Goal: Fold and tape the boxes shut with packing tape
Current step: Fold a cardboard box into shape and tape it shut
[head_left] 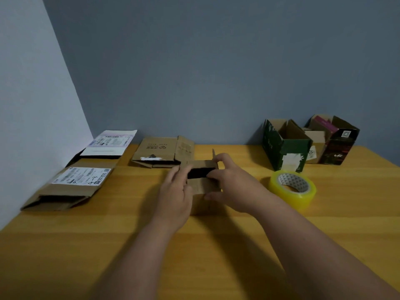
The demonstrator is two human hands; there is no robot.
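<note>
A small brown cardboard box (202,187) stands in the middle of the wooden table (108,234), its top flaps partly folded in with a dark gap between them. My left hand (176,195) lies against the box's left side, fingers straight and pressing a flap. My right hand (230,182) holds the box's right side, with fingers on the top flap and the thumb on the front face. A roll of yellowish clear packing tape (292,189) lies flat on the table, right of the box.
Two flattened boxes with shipping labels (71,185) lie along the left wall. Another flattened brown box (161,152) lies behind the small box. A green open box (285,146) and a dark open box (337,144) stand at the back right.
</note>
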